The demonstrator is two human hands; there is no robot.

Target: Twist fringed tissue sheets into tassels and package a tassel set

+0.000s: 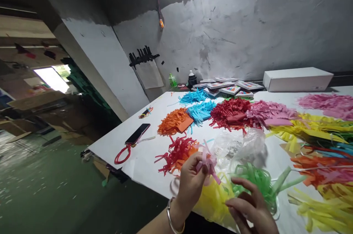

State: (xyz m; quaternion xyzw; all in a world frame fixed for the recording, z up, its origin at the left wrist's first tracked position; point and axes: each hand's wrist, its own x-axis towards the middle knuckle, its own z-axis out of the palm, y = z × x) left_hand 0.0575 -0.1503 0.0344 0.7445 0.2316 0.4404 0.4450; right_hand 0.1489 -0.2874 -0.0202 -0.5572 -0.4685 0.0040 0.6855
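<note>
A row of fringed-strip heaps crosses the middle of the bench; behind it, near the wall, a dropper bottle stands left of a pile of flat packets, with a carton farther right; left of the row lies a phone, a cord loop just before it; a plastic bag lies before the row; nearer still, a ribbon bundle lies behind the right hand; the left hand holds a bunch of strips over the bench's front part.
</note>
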